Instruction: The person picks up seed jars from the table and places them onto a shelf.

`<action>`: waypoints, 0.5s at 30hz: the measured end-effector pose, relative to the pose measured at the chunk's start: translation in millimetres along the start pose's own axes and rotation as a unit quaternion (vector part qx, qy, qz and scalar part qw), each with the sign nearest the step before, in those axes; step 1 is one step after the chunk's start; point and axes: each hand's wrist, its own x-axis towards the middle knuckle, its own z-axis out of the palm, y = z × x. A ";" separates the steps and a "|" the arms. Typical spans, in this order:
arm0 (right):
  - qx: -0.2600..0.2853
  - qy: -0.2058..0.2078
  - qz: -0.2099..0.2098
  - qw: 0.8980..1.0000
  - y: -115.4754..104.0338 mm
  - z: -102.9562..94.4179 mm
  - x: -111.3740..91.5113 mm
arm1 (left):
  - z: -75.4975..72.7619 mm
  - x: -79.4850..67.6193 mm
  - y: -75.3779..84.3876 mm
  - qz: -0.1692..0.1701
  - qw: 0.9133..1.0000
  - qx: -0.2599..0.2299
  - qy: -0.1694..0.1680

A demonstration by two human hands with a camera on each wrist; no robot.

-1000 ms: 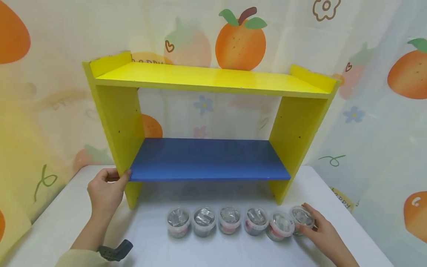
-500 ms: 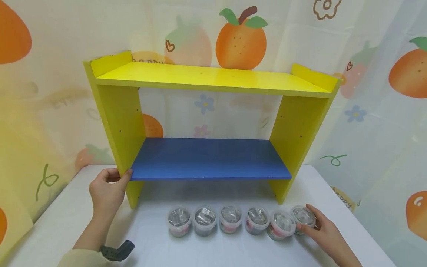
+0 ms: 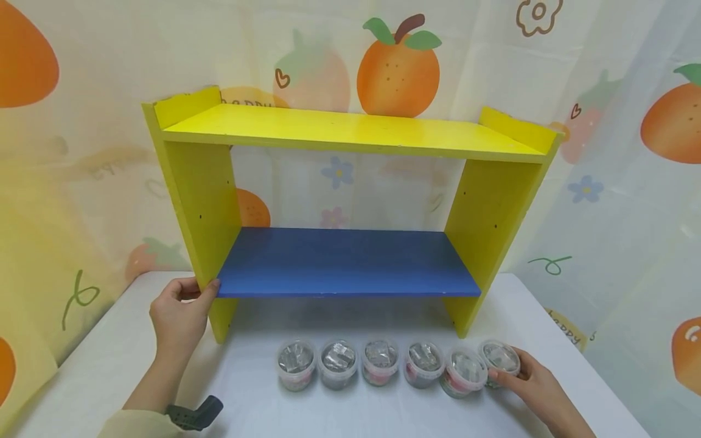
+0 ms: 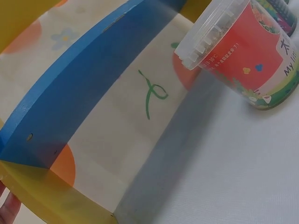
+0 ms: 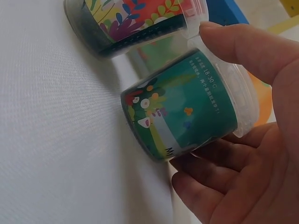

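At the left of the head view, my left hand [image 3: 179, 313] grips the lower left side panel of a small yellow and blue shelf unit [image 3: 350, 261]. Its thumb lies at the front corner of the blue board. My right hand [image 3: 535, 384] holds the rightmost clear plastic tub [image 3: 499, 359], thumb on one side and fingers round the other. In the right wrist view this tub has a green printed label [image 5: 191, 107] and a translucent lid [image 5: 243, 98]. Beside it stands a second lidded tub [image 3: 464, 372]; it and several others form a row before the shelf.
The tubs, such as the leftmost one [image 3: 296, 365], stand on a white tabletop [image 3: 339, 420]. Behind the shelf hangs a fruit-printed curtain [image 3: 613, 201]. The yellow top board [image 3: 350, 128] spans above the blue one. A dark strap [image 3: 194, 413] circles the left wrist.
My right hand's fingers have settled slightly lower round the rightmost tub. The left hand keeps its grip on the shelf. The head view has shifted slightly.
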 end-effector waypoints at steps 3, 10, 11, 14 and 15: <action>0.002 -0.001 0.001 1.000 1.1 0.5 0.6 | 0.3 -0.7 0.2 0.003 1.000 -0.002 0.000; 0.008 -0.005 0.001 1.000 -0.1 0.5 0.6 | 0.5 -0.6 -0.7 0.004 1.000 -0.007 0.002; 0.008 -0.005 0.003 1.000 -0.5 0.4 0.6 | 0.5 -0.5 -0.7 0.003 1.000 -0.007 0.002; 0.012 -0.004 0.008 1.000 -0.7 -0.2 1.0 | 0.7 -0.5 -0.7 0.000 1.000 -0.006 0.002; 0.013 -0.004 0.010 1.000 -0.7 -0.4 1.1 | 0.7 -0.5 -0.5 0.000 1.000 -0.006 0.003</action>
